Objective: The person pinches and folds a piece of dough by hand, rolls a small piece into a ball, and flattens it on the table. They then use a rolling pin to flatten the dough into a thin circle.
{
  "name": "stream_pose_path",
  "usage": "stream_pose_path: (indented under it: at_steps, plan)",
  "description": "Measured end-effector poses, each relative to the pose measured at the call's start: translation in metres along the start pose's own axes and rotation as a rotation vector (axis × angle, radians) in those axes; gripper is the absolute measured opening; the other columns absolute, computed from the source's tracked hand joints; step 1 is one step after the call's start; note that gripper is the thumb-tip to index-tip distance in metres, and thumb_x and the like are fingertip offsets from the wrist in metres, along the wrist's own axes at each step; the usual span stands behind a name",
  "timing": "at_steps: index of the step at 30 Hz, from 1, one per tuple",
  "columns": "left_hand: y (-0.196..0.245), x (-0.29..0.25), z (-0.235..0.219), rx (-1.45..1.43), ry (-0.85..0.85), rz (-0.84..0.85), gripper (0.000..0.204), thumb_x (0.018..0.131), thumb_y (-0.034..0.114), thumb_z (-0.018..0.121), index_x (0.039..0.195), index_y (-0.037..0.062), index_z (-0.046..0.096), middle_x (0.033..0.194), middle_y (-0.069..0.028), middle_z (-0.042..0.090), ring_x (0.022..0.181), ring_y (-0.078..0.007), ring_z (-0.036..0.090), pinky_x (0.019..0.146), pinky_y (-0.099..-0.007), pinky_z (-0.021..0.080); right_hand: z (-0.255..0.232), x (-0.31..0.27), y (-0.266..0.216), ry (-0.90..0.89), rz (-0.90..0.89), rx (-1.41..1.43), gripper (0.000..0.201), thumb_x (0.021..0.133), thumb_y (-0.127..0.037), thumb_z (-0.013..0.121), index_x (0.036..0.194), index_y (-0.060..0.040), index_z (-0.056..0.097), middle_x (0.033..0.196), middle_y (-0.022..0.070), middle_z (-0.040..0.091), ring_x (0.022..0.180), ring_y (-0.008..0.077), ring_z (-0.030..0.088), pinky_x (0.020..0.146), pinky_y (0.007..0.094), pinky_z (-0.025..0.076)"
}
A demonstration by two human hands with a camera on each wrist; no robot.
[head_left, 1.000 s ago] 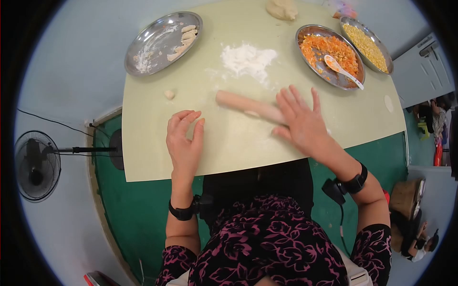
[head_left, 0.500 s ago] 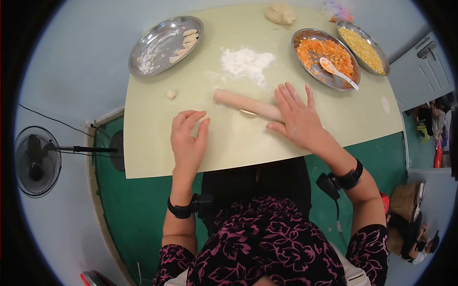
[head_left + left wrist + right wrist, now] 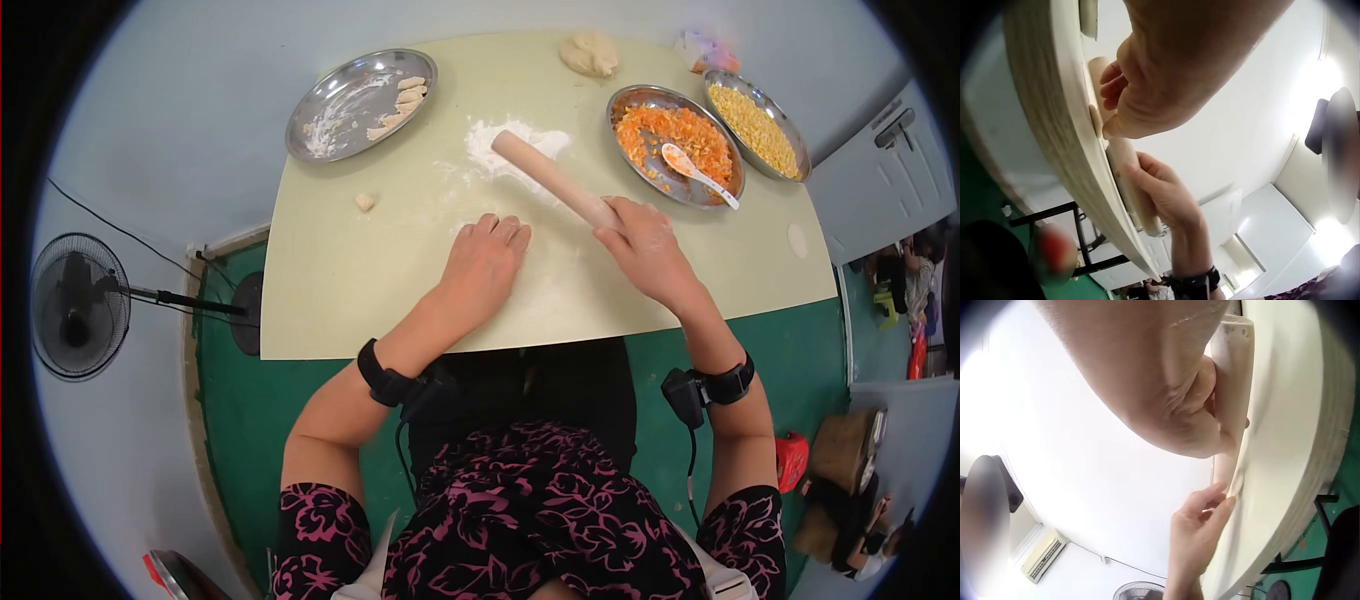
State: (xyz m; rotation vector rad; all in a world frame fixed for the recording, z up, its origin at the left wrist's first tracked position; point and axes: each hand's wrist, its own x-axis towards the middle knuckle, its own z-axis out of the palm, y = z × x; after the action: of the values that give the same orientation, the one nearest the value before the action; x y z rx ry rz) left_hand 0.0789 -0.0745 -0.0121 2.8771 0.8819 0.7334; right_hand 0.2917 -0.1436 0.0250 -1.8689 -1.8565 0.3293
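My right hand grips a wooden rolling pin near one end, with the other end pointing away over the flour. In the right wrist view, the thumb lies along the pin. My left hand is low over the middle of the table, palm down. Its thumb and fingertips pinch the edge of a small flattened dough disc, seen in the right wrist view and hidden under the hand in the head view. A small dough ball sits on the table farther left.
White flour is spread mid-table. At back left, a steel tray bears several dumplings. On the right are a plate of orange filling with a spoon and a plate of yellow bits. A dough lump lies behind.
My left hand has moved right and forward to the dough disc. My right hand has gone from a flat palm on the rolling pin to gripping it, and the pin has swung its far end forward.
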Motion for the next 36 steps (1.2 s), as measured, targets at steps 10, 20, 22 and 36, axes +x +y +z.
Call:
stream_pose_path:
  at_steps: [10, 20, 22, 36]
  plan:
    - [-0.041, -0.032, -0.060, -0.499, -0.006, -0.138, 0.027, 0.076, -0.005, 0.054, 0.098, 0.0041, 0.067, 0.107, -0.0097, 0.063, 0.106, -0.0267, 0.055, 0.087, -0.0335, 0.046, 0.012, -0.029, 0.002, -0.020, -0.239, -0.089, 0.046, 0.079, -0.015, 0.064, 0.122, -0.0056, 0.051, 0.102, 0.0139, 0.058, 0.096, 0.0322, 0.051, 0.088, 0.0450, 0.035]
    - [-0.045, -0.054, -0.064, -0.445, 0.184, -0.383, 0.019, 0.080, -0.001, 0.059, 0.098, -0.0012, 0.066, 0.099, -0.0114, 0.065, 0.092, -0.0225, 0.061, 0.081, -0.0290, 0.047, 0.032, -0.015, -0.009, -0.108, -0.408, -0.376, 0.061, 0.087, -0.044, 0.053, 0.136, -0.0096, 0.039, 0.140, 0.0198, 0.035, 0.135, 0.0339, 0.027, 0.107, 0.0596, 0.016]
    - [-0.044, -0.054, -0.063, -0.418, 0.176, -0.360, 0.019, 0.080, -0.001, 0.059, 0.098, -0.0010, 0.066, 0.099, -0.0118, 0.065, 0.092, -0.0234, 0.061, 0.081, -0.0297, 0.047, 0.033, -0.021, -0.014, -0.172, -0.430, -0.379, 0.063, 0.087, -0.046, 0.052, 0.137, -0.0101, 0.038, 0.142, 0.0199, 0.033, 0.136, 0.0336, 0.026, 0.108, 0.0596, 0.016]
    - [-0.046, -0.049, -0.058, -0.400, 0.173, -0.397, 0.016, 0.080, 0.000, 0.061, 0.095, -0.0012, 0.066, 0.093, -0.0134, 0.064, 0.086, -0.0246, 0.062, 0.076, -0.0299, 0.048, 0.033, 0.015, 0.013, 0.021, -0.382, -0.461, 0.074, 0.081, -0.056, 0.056, 0.134, -0.0059, 0.041, 0.139, 0.0209, 0.037, 0.132, 0.0350, 0.033, 0.107, 0.0580, 0.018]
